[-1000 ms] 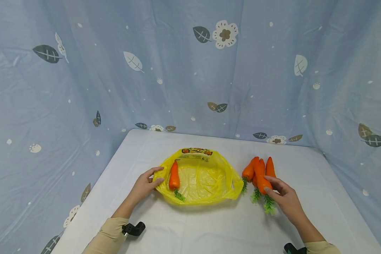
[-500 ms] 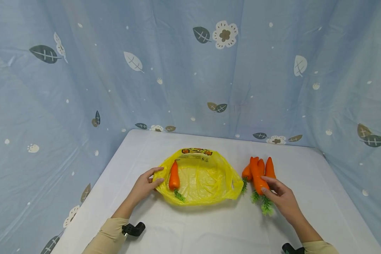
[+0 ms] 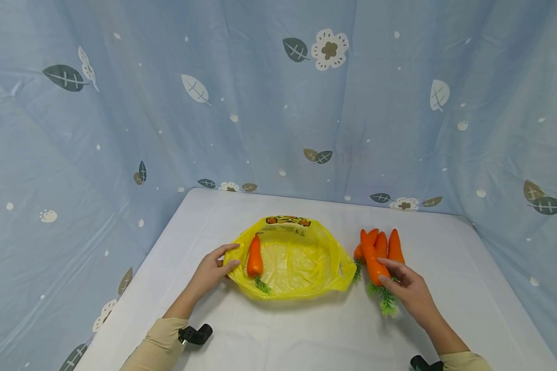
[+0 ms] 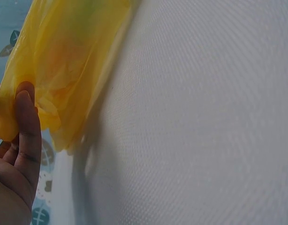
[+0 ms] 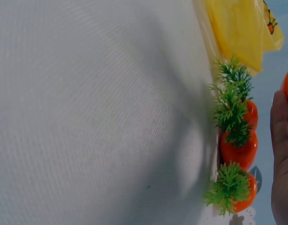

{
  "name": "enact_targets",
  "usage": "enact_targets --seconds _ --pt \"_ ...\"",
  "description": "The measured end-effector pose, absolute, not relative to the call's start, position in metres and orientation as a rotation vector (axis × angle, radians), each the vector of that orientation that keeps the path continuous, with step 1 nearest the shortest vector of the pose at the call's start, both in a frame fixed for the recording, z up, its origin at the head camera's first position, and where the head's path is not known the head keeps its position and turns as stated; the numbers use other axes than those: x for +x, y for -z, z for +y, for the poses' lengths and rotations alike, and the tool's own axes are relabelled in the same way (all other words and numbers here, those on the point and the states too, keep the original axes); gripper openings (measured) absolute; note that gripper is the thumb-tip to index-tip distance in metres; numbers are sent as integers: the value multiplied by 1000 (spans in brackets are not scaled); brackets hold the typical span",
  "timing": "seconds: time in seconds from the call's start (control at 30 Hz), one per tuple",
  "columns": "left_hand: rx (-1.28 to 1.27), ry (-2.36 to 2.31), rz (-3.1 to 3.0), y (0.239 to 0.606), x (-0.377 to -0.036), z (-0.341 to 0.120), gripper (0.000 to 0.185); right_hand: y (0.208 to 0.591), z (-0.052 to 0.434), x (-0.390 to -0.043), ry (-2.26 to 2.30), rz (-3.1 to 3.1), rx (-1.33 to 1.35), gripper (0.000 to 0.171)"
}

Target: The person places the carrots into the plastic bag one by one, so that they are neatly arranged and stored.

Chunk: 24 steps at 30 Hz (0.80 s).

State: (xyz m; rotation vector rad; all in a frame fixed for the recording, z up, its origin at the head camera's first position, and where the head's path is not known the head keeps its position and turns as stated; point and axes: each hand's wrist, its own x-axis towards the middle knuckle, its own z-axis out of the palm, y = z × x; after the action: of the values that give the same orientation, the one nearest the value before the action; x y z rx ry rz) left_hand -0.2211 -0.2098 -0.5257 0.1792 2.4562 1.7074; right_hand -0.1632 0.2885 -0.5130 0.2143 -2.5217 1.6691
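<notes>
A yellow plastic bag (image 3: 297,263) lies open on the white table (image 3: 306,330), with one orange carrot (image 3: 255,257) inside near its left edge. My left hand (image 3: 213,270) pinches the bag's left rim (image 4: 22,112) between thumb and fingers. To the right of the bag lie several carrots (image 3: 390,246) with green tops (image 5: 231,108). My right hand (image 3: 406,288) grips one carrot (image 3: 373,260) by its thick end and holds it slightly above the others, tip pointing away.
Blue curtains with leaf and flower prints (image 3: 278,103) close in the table at the back and both sides. Black wrist mounts (image 3: 195,334) show at the bottom edge. Bare white cloth (image 3: 306,335) lies in front of the bag.
My right hand has lifted one carrot from the pile and shifted it slightly left, toward the bag. The left hand has kept still on the bag rim.
</notes>
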Motion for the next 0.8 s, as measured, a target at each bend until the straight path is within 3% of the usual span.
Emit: enact_targets --seconds 0.8 --pt "175 -1724 2441 523 -219 -209 52 510 275 -163 -1716 -2545 214 41"
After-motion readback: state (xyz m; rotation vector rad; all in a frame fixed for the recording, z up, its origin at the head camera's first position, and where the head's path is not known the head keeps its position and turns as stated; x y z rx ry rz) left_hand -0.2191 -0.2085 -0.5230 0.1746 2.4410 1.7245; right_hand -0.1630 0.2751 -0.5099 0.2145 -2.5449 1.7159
